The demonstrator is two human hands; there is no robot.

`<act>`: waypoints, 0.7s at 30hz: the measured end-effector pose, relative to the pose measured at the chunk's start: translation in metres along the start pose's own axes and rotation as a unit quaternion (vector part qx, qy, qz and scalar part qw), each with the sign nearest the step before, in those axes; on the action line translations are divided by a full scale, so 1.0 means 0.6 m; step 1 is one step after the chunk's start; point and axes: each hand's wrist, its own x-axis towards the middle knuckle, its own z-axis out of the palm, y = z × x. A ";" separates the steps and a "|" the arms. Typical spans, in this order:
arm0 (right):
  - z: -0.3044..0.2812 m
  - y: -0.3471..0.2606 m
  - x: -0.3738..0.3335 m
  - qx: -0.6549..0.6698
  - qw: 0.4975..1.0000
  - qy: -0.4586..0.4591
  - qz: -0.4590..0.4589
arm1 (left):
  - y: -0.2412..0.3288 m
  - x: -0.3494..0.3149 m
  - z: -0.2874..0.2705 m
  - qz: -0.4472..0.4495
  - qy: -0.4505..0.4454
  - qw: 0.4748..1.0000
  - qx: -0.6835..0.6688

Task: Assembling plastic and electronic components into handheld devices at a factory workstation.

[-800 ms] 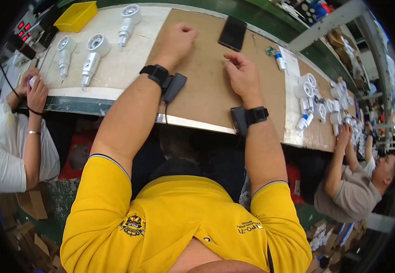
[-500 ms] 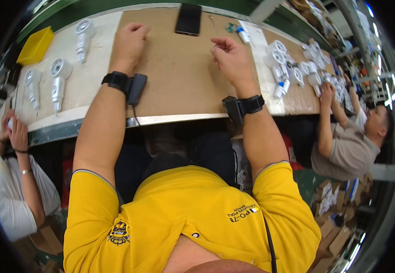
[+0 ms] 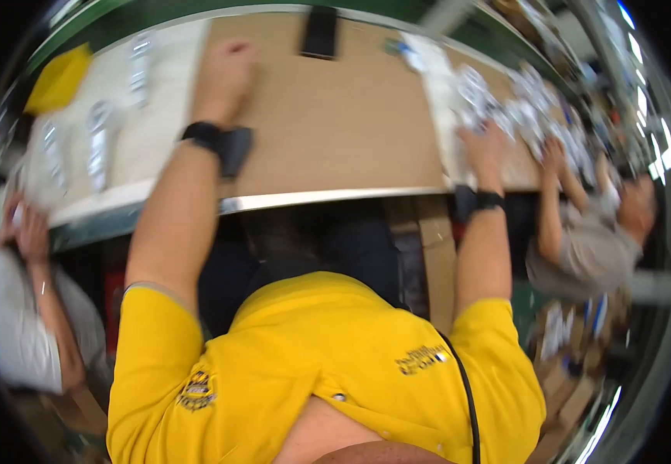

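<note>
- Brown cardboard sheet (image 3: 335, 124): lay flat on the tabletop (image 3: 167, 93), pale surface showing to either side.
- Left hand (image 3: 229, 77): rested over the sheet's left edge, grip loosely curled; whether anything sat inside could not be told.
- Right hand (image 3: 484, 147): reached past the sheet's right edge to the near left side of the white parts, fingers forward; blur hid how wide the grip stood and whether it had hold of a part.
- White parts (image 3: 533, 100): numerous, heaped together on the right of the tabletop, outlines smeared.
- White fittings, three: lay well apart from one another left of the sheet; one far (image 3: 141, 73), one middle (image 3: 98, 147), one near the left end (image 3: 53, 155).
- Black phone (image 3: 319, 32): lay at the sheet's far edge, between the hands.
- Blue-and-white piece (image 3: 411, 58): lay by the far right corner, a small green item (image 3: 392, 46) just beside it.
- Yellow bin (image 3: 59, 77): stood at the far left.
- Black wristbands, two: left (image 3: 202, 134), right (image 3: 490, 200), each with a dark box beside it.
- Co-workers, two: left one's hands (image 3: 30, 232) together around something small and white; right one's hand (image 3: 553, 155) at the heap.
</note>
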 end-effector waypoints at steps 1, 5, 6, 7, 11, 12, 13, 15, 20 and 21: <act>0.015 0.016 0.000 0.013 0.999 0.026 -0.020 | 0.007 -0.009 -0.005 0.038 -0.025 0.996 0.071; 0.083 0.175 0.044 -0.124 0.967 0.082 -0.206 | -0.004 0.004 0.039 0.071 0.025 0.997 -0.021; 0.043 0.065 0.022 -0.022 0.997 -0.006 -0.075 | -0.031 0.014 0.027 0.068 0.031 0.997 0.008; 0.030 0.051 0.026 -0.003 0.999 -0.048 -0.007 | -0.036 0.020 0.031 0.065 0.017 0.998 0.009; 0.042 0.068 0.033 0.041 0.996 -0.051 -0.053 | -0.040 0.028 0.046 0.098 0.077 0.992 0.007; 0.044 0.060 0.032 0.064 0.995 -0.058 -0.042 | -0.034 0.026 0.041 0.093 0.074 0.993 0.009; 0.043 0.055 0.030 0.087 0.994 -0.065 -0.030 | -0.029 0.025 0.037 0.088 0.070 0.994 0.010; 0.037 0.049 0.025 0.107 0.991 -0.074 -0.018 | -0.032 0.020 0.038 0.081 0.065 0.995 0.011; 0.020 0.045 0.030 0.307 0.922 -0.213 0.099 | -0.033 0.026 0.039 0.102 0.027 0.994 -0.003; 0.023 0.060 0.025 0.454 0.834 -0.274 0.155 | -0.030 0.023 0.041 0.113 -0.019 0.993 -0.014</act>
